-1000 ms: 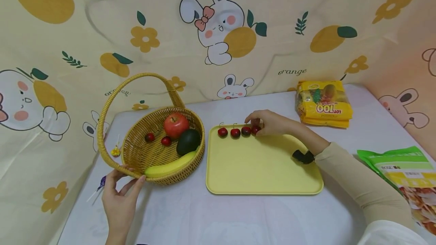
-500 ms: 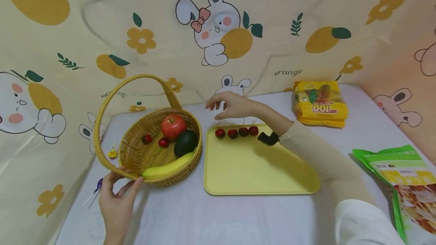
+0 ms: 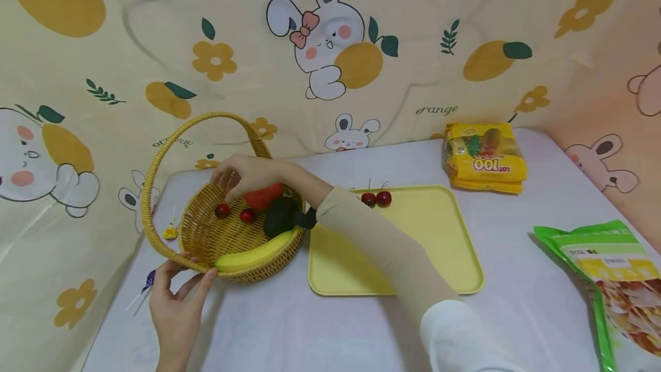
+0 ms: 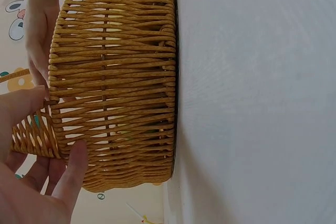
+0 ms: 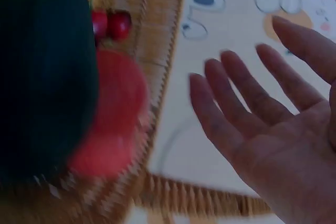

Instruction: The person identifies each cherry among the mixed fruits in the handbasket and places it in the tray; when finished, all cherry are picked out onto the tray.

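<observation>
My left hand [image 3: 178,312] grips the rim of a yellow wicker basket [image 3: 271,270] at the foot of its tall handle. In the left wrist view its thumb and fingers pinch the woven edge [image 4: 58,129]. Over the basket's far side hovers my right hand [image 3: 250,174], fingers loosely bent; the right wrist view shows its palm [image 5: 283,150] holding nothing. Inside the basket lie a cherry [image 3: 222,210] below my right fingertips, a second cherry [image 3: 247,215], a red apple [image 3: 264,195] partly hidden by my wrist, a dark avocado [image 3: 279,217] and a banana [image 3: 253,257].
A yellow tray [image 3: 439,245] right of the basket bears cherries [image 3: 383,198] along its far edge, some hidden by my forearm. Behind it stands a yellow candy bag [image 3: 488,159]; a green snack bag [image 3: 614,280] lies right. Two lollipops, one yellow [image 3: 169,233], one purple [image 3: 148,280], lie left.
My right hand has let go of a cherry at the end of the row on the tray and moved left over the basket. My left hand keeps its grip on the rim.
</observation>
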The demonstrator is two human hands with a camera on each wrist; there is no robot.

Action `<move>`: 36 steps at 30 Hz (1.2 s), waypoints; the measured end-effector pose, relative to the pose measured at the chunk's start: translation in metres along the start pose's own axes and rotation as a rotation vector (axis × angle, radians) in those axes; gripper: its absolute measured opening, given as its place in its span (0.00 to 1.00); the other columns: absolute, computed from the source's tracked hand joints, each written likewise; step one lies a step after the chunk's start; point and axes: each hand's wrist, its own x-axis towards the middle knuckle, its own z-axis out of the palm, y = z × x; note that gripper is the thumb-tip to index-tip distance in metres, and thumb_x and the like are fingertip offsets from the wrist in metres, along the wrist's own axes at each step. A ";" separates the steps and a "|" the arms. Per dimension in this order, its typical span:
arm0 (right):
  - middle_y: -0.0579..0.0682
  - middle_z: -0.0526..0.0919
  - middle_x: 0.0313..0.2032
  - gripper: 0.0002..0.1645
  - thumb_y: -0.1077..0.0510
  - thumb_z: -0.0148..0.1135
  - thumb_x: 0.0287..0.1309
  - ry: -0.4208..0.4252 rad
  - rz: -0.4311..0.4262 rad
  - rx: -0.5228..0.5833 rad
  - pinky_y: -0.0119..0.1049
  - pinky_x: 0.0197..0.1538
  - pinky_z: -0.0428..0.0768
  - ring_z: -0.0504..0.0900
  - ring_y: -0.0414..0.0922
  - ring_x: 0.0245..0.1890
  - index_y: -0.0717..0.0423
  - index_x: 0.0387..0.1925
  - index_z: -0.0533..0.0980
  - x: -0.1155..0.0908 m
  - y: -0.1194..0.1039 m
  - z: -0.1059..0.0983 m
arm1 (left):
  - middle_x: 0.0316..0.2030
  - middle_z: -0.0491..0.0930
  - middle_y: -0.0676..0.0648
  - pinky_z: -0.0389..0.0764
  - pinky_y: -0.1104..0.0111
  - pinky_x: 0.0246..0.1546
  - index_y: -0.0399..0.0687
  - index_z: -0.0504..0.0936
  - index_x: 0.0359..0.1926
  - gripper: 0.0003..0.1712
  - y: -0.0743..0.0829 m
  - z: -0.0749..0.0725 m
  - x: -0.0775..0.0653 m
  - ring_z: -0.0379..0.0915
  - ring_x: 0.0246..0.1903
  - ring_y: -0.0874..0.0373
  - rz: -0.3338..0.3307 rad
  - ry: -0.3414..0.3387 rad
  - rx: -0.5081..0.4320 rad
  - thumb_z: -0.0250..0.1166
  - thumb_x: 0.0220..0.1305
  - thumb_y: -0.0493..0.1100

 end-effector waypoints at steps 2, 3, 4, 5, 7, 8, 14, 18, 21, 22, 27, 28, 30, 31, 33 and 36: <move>0.60 0.78 0.56 0.26 0.64 0.67 0.62 -0.057 0.029 0.002 0.25 0.54 0.80 0.78 0.51 0.56 0.66 0.61 0.74 0.012 0.001 0.011 | 0.47 0.74 0.38 0.87 0.77 0.41 0.21 0.71 0.54 0.31 0.001 -0.001 0.000 0.71 0.49 0.54 -0.007 0.004 -0.004 0.69 0.47 0.15; 0.60 0.78 0.57 0.27 0.64 0.67 0.62 -0.085 0.044 0.003 0.24 0.54 0.79 0.77 0.50 0.56 0.66 0.62 0.73 0.017 0.002 0.016 | 0.47 0.74 0.38 0.87 0.77 0.41 0.21 0.71 0.54 0.31 0.001 -0.001 0.000 0.71 0.49 0.54 -0.011 0.008 -0.011 0.69 0.47 0.15; 0.58 0.77 0.58 0.28 0.63 0.68 0.62 -0.111 0.074 0.005 0.23 0.52 0.79 0.77 0.49 0.57 0.65 0.62 0.73 0.021 0.002 0.020 | 0.47 0.74 0.38 0.87 0.76 0.41 0.21 0.70 0.54 0.31 0.001 -0.001 0.000 0.71 0.49 0.54 -0.015 0.009 -0.015 0.69 0.47 0.15; 0.58 0.77 0.59 0.29 0.63 0.68 0.62 -0.135 0.094 0.008 0.22 0.51 0.79 0.77 0.49 0.57 0.65 0.63 0.72 0.025 0.002 0.023 | 0.47 0.74 0.38 0.87 0.76 0.41 0.21 0.70 0.54 0.31 0.001 -0.002 0.000 0.71 0.49 0.54 -0.017 0.009 -0.016 0.69 0.47 0.15; 0.56 0.76 0.61 0.29 0.62 0.68 0.62 -0.180 0.131 0.019 0.22 0.51 0.80 0.76 0.48 0.58 0.64 0.63 0.72 0.033 0.002 0.029 | 0.46 0.74 0.38 0.87 0.76 0.41 0.20 0.70 0.54 0.31 0.000 -0.002 0.000 0.71 0.49 0.54 -0.016 0.010 -0.021 0.69 0.47 0.15; 0.55 0.76 0.61 0.29 0.61 0.68 0.62 -0.200 0.151 0.015 0.22 0.50 0.80 0.76 0.46 0.58 0.64 0.63 0.73 0.036 0.002 0.031 | 0.46 0.74 0.39 0.87 0.76 0.41 0.20 0.70 0.54 0.31 0.000 -0.002 0.000 0.71 0.49 0.54 -0.017 0.009 -0.021 0.69 0.47 0.15; 0.53 0.77 0.61 0.29 0.57 0.68 0.62 -0.311 0.220 -0.076 0.23 0.50 0.79 0.76 0.41 0.54 0.60 0.64 0.74 0.044 0.004 0.041 | 0.46 0.74 0.41 0.87 0.77 0.41 0.21 0.71 0.55 0.31 -0.001 -0.002 0.000 0.72 0.49 0.55 0.005 -0.005 0.006 0.70 0.47 0.15; 0.53 0.76 0.61 0.31 0.58 0.69 0.62 -0.364 0.261 -0.078 0.24 0.51 0.79 0.75 0.41 0.55 0.61 0.65 0.73 0.042 0.006 0.044 | 0.46 0.74 0.42 0.87 0.77 0.41 0.22 0.71 0.55 0.32 -0.001 -0.002 0.001 0.72 0.49 0.56 0.021 -0.018 0.023 0.70 0.47 0.16; 0.51 0.77 0.59 0.30 0.58 0.69 0.62 -0.402 0.314 -0.078 0.30 0.51 0.81 0.75 0.40 0.52 0.59 0.65 0.73 0.041 0.007 0.045 | 0.46 0.74 0.42 0.86 0.78 0.41 0.23 0.71 0.55 0.31 -0.001 -0.002 0.000 0.72 0.49 0.56 0.020 -0.019 0.026 0.70 0.48 0.16; 0.49 0.77 0.58 0.30 0.58 0.69 0.62 -0.416 0.340 -0.068 0.32 0.51 0.82 0.75 0.40 0.50 0.58 0.64 0.74 0.041 0.007 0.045 | 0.46 0.74 0.42 0.87 0.77 0.41 0.23 0.71 0.55 0.31 -0.001 -0.002 0.000 0.71 0.49 0.55 0.017 -0.017 0.024 0.70 0.48 0.16; 0.46 0.75 0.53 0.27 0.60 0.71 0.59 -0.481 0.465 0.035 0.40 0.52 0.85 0.74 0.41 0.44 0.55 0.61 0.77 0.039 0.010 0.046 | 0.46 0.74 0.38 0.87 0.77 0.41 0.23 0.71 0.55 0.30 0.000 -0.002 0.000 0.71 0.49 0.55 0.014 -0.015 0.030 0.70 0.49 0.17; 0.45 0.76 0.53 0.28 0.61 0.72 0.58 -0.488 0.486 0.059 0.41 0.53 0.85 0.75 0.40 0.45 0.54 0.60 0.77 0.039 0.010 0.046 | 0.47 0.74 0.37 0.87 0.77 0.41 0.22 0.71 0.55 0.30 0.000 -0.001 0.000 0.71 0.49 0.55 0.014 -0.015 0.033 0.70 0.49 0.17; 0.46 0.78 0.51 0.29 0.62 0.72 0.57 -0.507 0.512 0.104 0.42 0.54 0.86 0.78 0.41 0.46 0.54 0.60 0.77 0.038 0.012 0.047 | 0.46 0.74 0.38 0.87 0.77 0.41 0.22 0.71 0.54 0.30 0.001 -0.001 -0.001 0.71 0.49 0.55 0.012 -0.016 0.040 0.70 0.49 0.17; 0.48 0.79 0.50 0.29 0.62 0.72 0.57 -0.517 0.520 0.126 0.44 0.55 0.86 0.79 0.42 0.47 0.55 0.61 0.76 0.037 0.012 0.047 | 0.46 0.74 0.38 0.87 0.77 0.41 0.22 0.71 0.54 0.30 0.001 -0.001 -0.001 0.71 0.49 0.55 0.011 -0.016 0.042 0.70 0.49 0.17; 0.51 0.81 0.50 0.30 0.63 0.72 0.57 -0.540 0.517 0.156 0.45 0.55 0.86 0.81 0.43 0.47 0.55 0.62 0.75 0.037 0.013 0.048 | 0.46 0.74 0.39 0.87 0.77 0.41 0.23 0.71 0.54 0.30 0.002 -0.001 -0.001 0.71 0.49 0.55 0.010 -0.017 0.046 0.70 0.49 0.17; 0.56 0.80 0.53 0.32 0.65 0.71 0.57 -0.569 0.489 0.191 0.45 0.56 0.85 0.82 0.44 0.47 0.56 0.64 0.74 0.036 0.015 0.048 | 0.46 0.73 0.40 0.87 0.78 0.41 0.23 0.71 0.54 0.30 0.002 -0.001 0.000 0.70 0.49 0.55 0.008 -0.015 0.052 0.70 0.50 0.18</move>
